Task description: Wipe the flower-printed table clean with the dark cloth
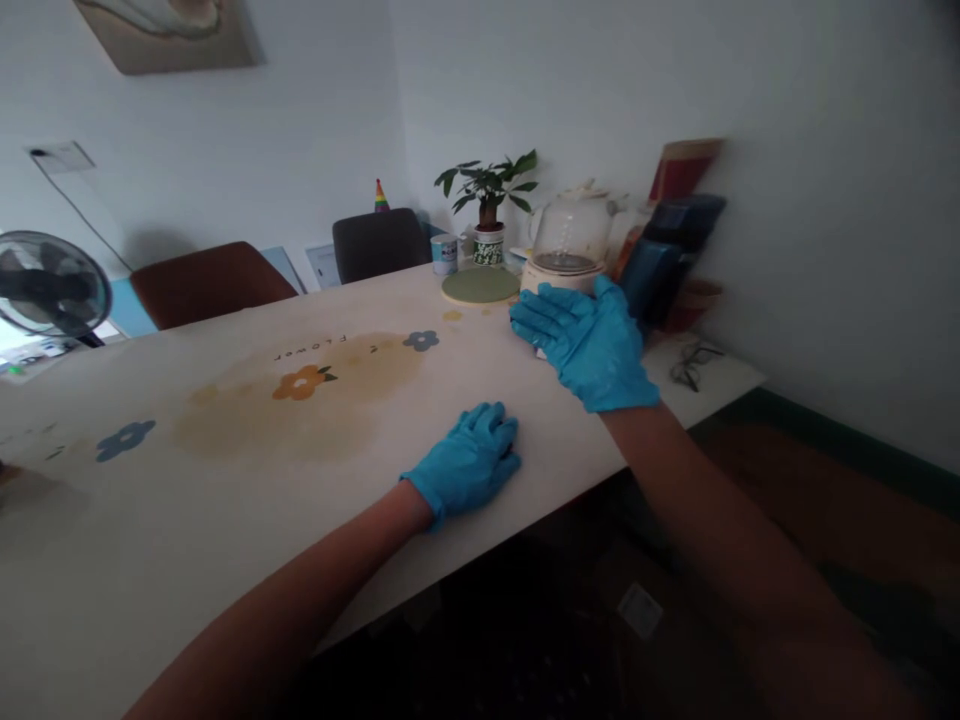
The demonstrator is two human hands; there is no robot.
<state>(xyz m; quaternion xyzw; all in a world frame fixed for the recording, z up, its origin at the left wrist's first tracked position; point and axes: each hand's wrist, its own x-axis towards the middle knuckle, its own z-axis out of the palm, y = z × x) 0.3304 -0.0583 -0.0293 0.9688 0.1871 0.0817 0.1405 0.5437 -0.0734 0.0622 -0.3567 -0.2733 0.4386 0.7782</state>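
Rests the left hand (469,460), fingers bent, on the worktop (255,550), just below centre frame; cannot tell that grip's state. Extends the right hand (589,338), grip wide, right of centre, before the glass kettle (571,228), upper right of centre. Includes a potted plant (489,195) and green round mat (480,285), upper centre.
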